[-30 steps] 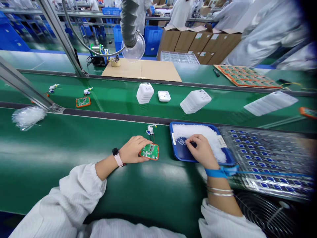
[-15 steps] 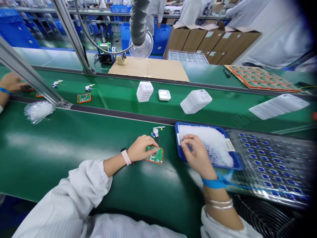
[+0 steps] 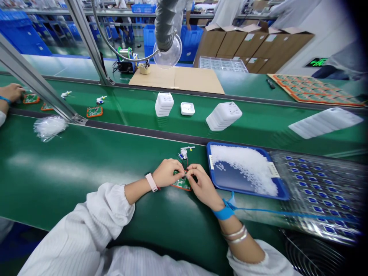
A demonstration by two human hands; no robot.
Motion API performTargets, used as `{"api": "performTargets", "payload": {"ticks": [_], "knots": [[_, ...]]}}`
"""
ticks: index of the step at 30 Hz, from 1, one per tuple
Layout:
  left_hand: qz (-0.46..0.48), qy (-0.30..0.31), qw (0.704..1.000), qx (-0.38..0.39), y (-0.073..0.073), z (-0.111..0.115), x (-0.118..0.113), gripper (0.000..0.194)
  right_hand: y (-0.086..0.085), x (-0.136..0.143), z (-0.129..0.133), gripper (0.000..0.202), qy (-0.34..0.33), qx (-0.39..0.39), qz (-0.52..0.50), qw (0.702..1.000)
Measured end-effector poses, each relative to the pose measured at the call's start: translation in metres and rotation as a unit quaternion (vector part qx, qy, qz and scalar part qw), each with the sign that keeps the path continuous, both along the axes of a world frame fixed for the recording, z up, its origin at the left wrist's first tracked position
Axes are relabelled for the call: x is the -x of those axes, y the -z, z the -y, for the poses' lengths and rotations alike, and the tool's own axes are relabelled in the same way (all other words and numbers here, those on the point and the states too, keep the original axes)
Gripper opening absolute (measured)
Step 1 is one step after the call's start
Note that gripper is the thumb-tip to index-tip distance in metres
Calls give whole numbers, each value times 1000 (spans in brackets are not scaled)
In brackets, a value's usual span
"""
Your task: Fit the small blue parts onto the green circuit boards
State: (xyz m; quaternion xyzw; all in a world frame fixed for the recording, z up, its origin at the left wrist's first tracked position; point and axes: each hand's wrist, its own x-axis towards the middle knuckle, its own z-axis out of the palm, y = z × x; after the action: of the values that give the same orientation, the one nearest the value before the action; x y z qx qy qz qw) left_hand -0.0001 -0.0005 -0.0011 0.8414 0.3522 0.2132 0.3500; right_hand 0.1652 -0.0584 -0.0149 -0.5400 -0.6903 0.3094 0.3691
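A green circuit board [image 3: 181,184] with an orange edge lies flat on the green bench in front of me. My left hand [image 3: 169,173] rests over its left part, thumb and fingers pinched near the top edge. Against those fingertips, my right hand [image 3: 201,183] pinches at the board's upper right; whatever is between its fingers is too small to make out. Thin wires run from the board to a small white part [image 3: 183,153] just behind it. To the right sits a blue tray [image 3: 230,181] holding many small white pieces [image 3: 244,155].
Clear trays of blue-faced parts [image 3: 319,191] lie at far right. Stacked white housings [image 3: 224,116] and a single one [image 3: 187,109] stand on the belt [image 3: 129,103]. A plastic bag [image 3: 50,126] lies left, near a metal post [image 3: 86,42]. A co-worker's hand [image 3: 13,92] shows at far left.
My right hand has moved left from the tray of white pieces to the circuit board, meeting my left hand's fingertips. The co-worker's hand has drawn back from a board at far left.
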Motion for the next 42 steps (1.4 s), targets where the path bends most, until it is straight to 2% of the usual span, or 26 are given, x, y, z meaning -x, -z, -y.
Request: {"api": "performTargets", "payload": {"ticks": [5,11,15,16,19,21,24,27,31,35,37,38,40,42], "knots": [[-14,2,1000,8,-1,-3,-3,13,1,2,-2,20,29,19,-3,999],[-2,-5,1000,21,0,-4,-5,13,2,5,-5,17,31,45,13,998],[1,-21,1000,7,0,0,1,7,-9,4,-2,17,46,-6,32,998],[-3,-13,1000,-8,0,1,5,10,-13,-3,-1,16,56,-33,41,997],[-24,54,996,-60,1,5,16,52,-20,-40,-2,14,133,-103,77,983],[-44,91,991,-86,2,8,21,70,-17,-75,-5,15,200,-111,110,967],[-73,77,989,-106,3,12,18,65,-2,-114,-9,17,223,-62,160,960],[-87,59,988,-112,4,14,12,65,11,-127,-11,19,216,-32,181,959],[-81,75,988,-107,5,13,13,64,14,-128,-11,18,189,-31,194,962],[-66,81,990,-90,5,9,16,65,4,-121,-11,16,167,-59,209,962],[-34,66,995,-71,4,7,14,58,-6,-104,-9,15,177,-90,185,962],[-8,56,997,-61,3,6,12,48,-11,-91,-7,14,174,-102,162,966],[52,34,997,-39,1,4,7,23,-19,-59,-3,13,126,-105,101,981],[98,19,995,-19,-1,2,2,12,-21,-27,1,14,64,-78,59,993]]}}
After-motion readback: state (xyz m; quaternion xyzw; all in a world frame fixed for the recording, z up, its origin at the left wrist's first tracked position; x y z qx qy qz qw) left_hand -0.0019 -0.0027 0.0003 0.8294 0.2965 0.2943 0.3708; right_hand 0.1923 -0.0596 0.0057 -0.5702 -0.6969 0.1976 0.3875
